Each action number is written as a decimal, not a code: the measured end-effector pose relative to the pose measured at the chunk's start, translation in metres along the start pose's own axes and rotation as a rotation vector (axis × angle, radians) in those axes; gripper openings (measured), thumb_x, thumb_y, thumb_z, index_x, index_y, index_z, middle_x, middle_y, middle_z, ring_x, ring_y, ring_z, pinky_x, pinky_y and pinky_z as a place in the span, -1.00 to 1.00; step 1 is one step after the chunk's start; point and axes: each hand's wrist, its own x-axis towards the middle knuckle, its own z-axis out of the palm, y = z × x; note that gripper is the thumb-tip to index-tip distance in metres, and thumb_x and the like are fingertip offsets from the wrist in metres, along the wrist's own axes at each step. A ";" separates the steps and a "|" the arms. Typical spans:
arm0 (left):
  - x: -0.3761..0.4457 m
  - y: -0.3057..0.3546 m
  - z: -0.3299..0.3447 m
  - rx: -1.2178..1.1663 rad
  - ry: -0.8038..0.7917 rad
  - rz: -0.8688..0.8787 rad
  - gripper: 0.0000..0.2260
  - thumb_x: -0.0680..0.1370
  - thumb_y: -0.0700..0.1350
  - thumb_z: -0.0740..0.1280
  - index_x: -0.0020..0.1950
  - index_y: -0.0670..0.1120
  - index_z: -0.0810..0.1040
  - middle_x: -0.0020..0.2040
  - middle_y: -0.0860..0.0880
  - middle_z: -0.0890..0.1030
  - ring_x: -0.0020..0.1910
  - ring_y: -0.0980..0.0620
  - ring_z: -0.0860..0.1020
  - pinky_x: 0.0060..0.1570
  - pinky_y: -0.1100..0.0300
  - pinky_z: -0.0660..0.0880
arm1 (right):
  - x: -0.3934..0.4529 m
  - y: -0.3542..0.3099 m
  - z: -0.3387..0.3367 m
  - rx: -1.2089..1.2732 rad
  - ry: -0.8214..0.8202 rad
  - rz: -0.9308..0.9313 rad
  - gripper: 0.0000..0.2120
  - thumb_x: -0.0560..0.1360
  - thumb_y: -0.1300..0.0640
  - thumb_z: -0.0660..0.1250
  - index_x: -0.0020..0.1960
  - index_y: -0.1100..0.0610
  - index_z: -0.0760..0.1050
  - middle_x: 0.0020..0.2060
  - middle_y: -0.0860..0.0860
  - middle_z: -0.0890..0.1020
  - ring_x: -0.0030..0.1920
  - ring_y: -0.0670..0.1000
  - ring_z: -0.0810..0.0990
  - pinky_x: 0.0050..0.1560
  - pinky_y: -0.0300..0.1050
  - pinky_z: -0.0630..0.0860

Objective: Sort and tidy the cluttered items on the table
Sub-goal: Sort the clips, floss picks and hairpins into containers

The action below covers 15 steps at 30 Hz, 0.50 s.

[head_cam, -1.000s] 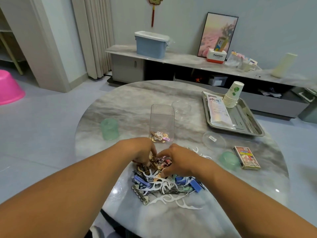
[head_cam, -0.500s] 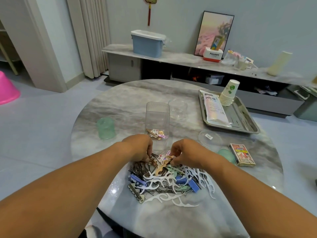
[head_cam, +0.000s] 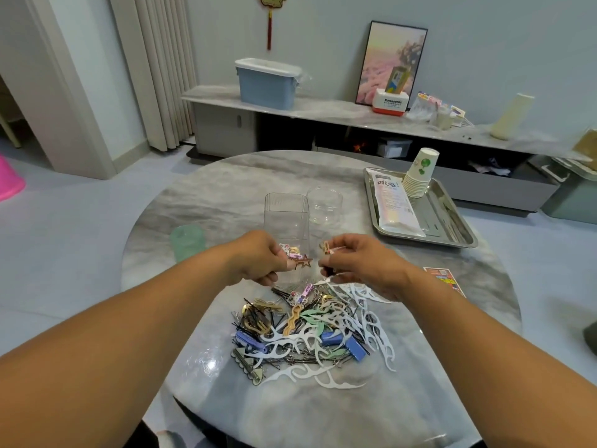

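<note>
Fingers: left hand (head_cam: 258, 258) pinching star-shaped gold hair clips (head_cam: 298, 258); right hand (head_cam: 361, 265) pinching small gold clip (head_cam: 327, 248).
Risk: clips possibly slipping beside tall clear plastic jar (head_cam: 286, 218).

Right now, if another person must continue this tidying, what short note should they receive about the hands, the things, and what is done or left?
Left hand: pinches a star-shaped hair clip, raised in front of the tall clear jar.
Right hand: pinches a small gold clip beside the jar.
Mixed pile of hair clips, pins and white floss picks lies on the table near the person.
Done: both hands have lifted a clip off the pile.
Left: drop both clips into the jar, then sort the pile.
</note>
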 end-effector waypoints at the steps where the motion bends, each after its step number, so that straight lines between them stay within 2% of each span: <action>1: -0.001 0.001 -0.001 -0.041 0.005 -0.004 -0.86 0.55 -0.13 0.47 -0.01 -0.17 0.59 -0.17 -0.13 0.62 -0.25 0.03 0.59 -0.26 0.27 0.60 | 0.000 -0.003 0.002 0.088 0.019 -0.017 -0.77 0.52 0.32 0.44 0.17 0.28 0.55 -0.04 0.21 0.69 -0.11 0.07 0.71 -0.06 -0.10 0.67; 4: -0.002 0.006 -0.002 -0.170 0.118 0.076 -0.87 0.53 -0.19 0.48 -0.01 -0.20 0.59 -0.20 -0.13 0.62 -0.29 0.04 0.58 -0.33 0.29 0.57 | 0.006 -0.010 0.010 0.192 0.122 -0.116 -0.81 0.51 0.27 0.46 0.11 0.27 0.62 -0.06 0.16 0.71 -0.08 0.05 0.71 -0.02 -0.13 0.67; 7: 0.008 0.011 -0.009 -0.187 0.433 0.217 -0.93 0.54 -0.18 0.48 -0.03 -0.10 0.62 -0.15 -0.08 0.65 -0.24 0.02 0.59 -0.26 0.19 0.57 | 0.015 -0.017 0.018 0.067 0.327 -0.240 -0.82 0.47 0.14 0.54 0.05 0.14 0.68 -0.11 0.01 0.75 -0.08 -0.08 0.71 0.05 -0.15 0.59; 9: 0.016 0.010 -0.013 -0.084 0.564 0.268 -0.94 0.54 -0.13 0.48 -0.07 -0.01 0.62 -0.16 0.02 0.64 -0.20 0.03 0.59 -0.17 0.14 0.54 | 0.022 -0.021 0.022 0.047 0.413 -0.298 -0.89 0.46 0.13 0.55 -0.03 0.03 0.67 -0.15 -0.02 0.74 -0.10 -0.11 0.70 0.04 -0.19 0.59; 12: 0.025 0.002 -0.014 0.091 0.619 0.251 -0.94 0.56 -0.08 0.46 -0.05 0.07 0.62 -0.14 0.12 0.62 -0.12 0.07 0.59 -0.09 0.10 0.54 | 0.033 -0.024 0.028 0.004 0.477 -0.325 -0.88 0.48 0.14 0.54 -0.01 0.03 0.65 -0.14 -0.01 0.71 -0.11 -0.04 0.69 -0.06 -0.17 0.63; 15: 0.032 -0.003 -0.015 0.147 0.617 0.237 -0.94 0.58 -0.08 0.43 -0.01 0.10 0.62 -0.10 0.13 0.63 -0.09 0.07 0.59 -0.06 0.08 0.55 | 0.047 -0.024 0.035 -0.045 0.506 -0.323 -0.85 0.50 0.19 0.52 0.05 0.11 0.64 -0.15 0.04 0.70 -0.14 0.03 0.70 -0.21 -0.22 0.63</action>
